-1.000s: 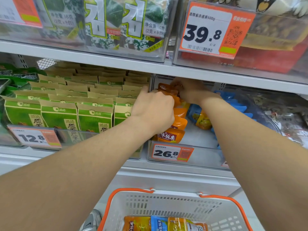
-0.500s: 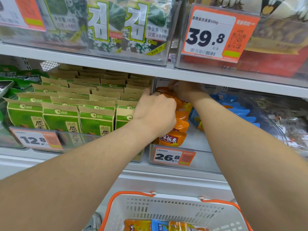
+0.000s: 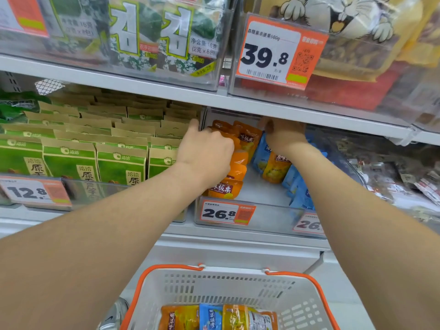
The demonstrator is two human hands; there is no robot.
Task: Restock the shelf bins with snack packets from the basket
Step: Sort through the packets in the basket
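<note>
On the white shop shelf, a clear plastic bin holds orange snack packets. The left hand seems to curl round their row, and the right hand reaches deep (whether it grips anything I cannot tell). Released carelessly, the row may topple. More wait in the white orange-handled basket.

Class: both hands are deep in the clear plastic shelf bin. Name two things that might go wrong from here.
1. The left hand grips the leaning row of orange foil packets; released, it may slump forward over the low front wall of the clear plastic bin.
2. The right hand reaches beside blue foil packets, so colours could get mixed.
</note>
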